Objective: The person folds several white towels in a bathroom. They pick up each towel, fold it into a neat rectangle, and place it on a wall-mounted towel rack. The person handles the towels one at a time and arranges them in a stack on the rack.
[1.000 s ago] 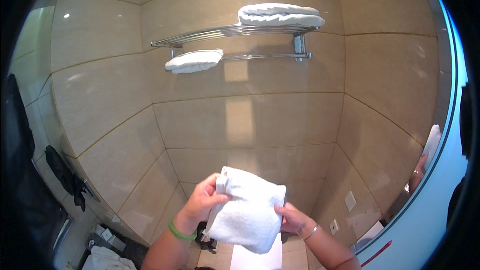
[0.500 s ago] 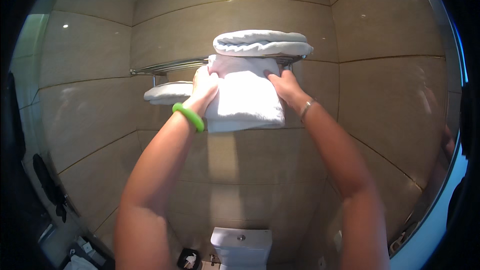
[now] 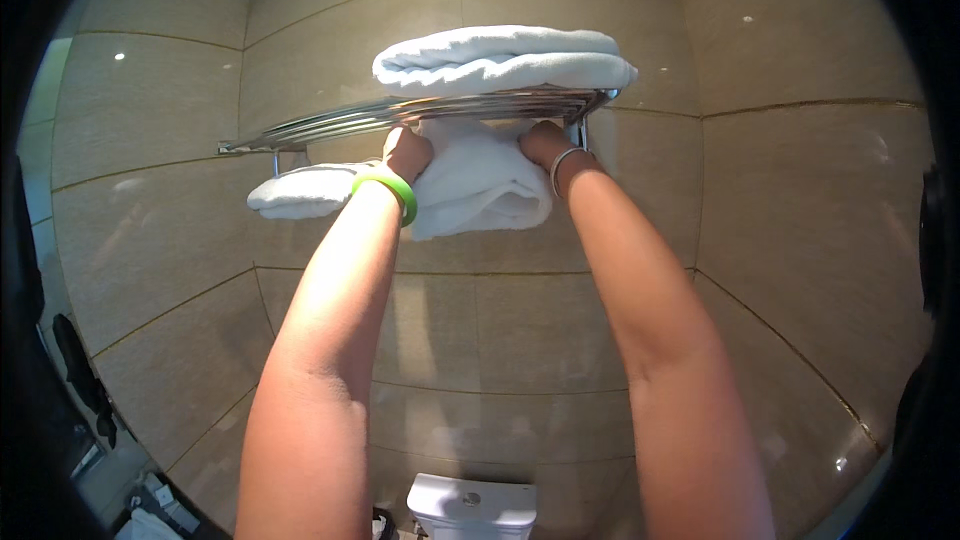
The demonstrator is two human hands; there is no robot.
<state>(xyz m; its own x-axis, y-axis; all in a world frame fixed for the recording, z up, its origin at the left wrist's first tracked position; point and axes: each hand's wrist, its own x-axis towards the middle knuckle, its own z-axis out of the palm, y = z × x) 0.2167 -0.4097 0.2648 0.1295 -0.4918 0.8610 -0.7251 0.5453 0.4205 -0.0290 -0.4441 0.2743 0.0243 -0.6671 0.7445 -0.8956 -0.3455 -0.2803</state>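
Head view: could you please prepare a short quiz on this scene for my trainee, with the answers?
1. True or false: the thick folded white towel rests on the shiny metal shelf.
2. On which side is the person's chunky green bracelet? A) right B) left
3. Fill in: the loosely folded white cloth between the left hand and the right hand hangs ___ that shelf.

Key: 1 true; 2 B; 3 below.
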